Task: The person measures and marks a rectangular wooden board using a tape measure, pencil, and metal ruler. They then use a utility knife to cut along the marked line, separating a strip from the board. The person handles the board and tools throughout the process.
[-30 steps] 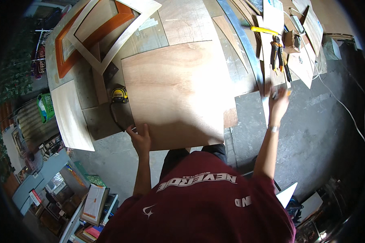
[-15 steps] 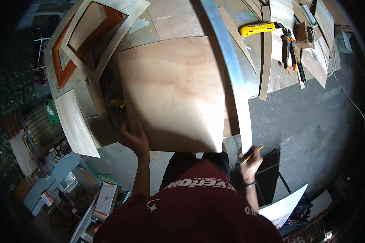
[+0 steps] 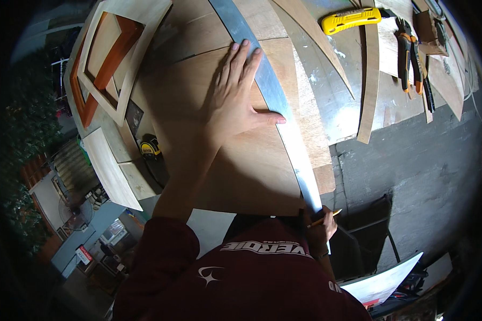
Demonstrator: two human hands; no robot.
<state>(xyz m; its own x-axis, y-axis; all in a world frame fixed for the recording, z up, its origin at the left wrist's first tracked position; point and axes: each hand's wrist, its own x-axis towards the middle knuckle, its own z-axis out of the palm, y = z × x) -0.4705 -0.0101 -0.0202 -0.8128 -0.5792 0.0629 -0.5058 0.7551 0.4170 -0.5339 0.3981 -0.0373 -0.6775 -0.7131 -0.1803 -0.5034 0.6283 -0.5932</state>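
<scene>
Curled the fingers of the right hand [image 3: 322,230] low in view around a pencil [image 3: 329,216] and, by the look of it, around the near end of a metal straightedge [image 3: 273,91]. Counted one pencil and one straightedge. Moved that straightedge, within the last half second, from beside the right edge of a plywood board [image 3: 262,176] to a slant over its right-hand part. Brought the left hand [image 3: 233,112] up too, from the board's near left corner, and laid it palm down, fingers moderately spread and thumb wide, with fingertips and thumb on the metal. Gained a second point of contact that way, so probably a steadier straightedge. Counted one such board, flat on the worktop [image 3: 343,115] under the left hand.

Saw one tape measure [image 3: 150,147] just left of the board, and one pale panel [image 3: 112,171] farther left. Counted two frames beyond, a pale frame [image 3: 139,61] overlapping an orange-brown frame [image 3: 115,64]. Noted, to the right, two thin wood strips [image 3: 368,80], one yellow utility knife [image 3: 351,21] and one pair of pliers [image 3: 405,64]. Could not count the overlapping offcuts past these.
</scene>
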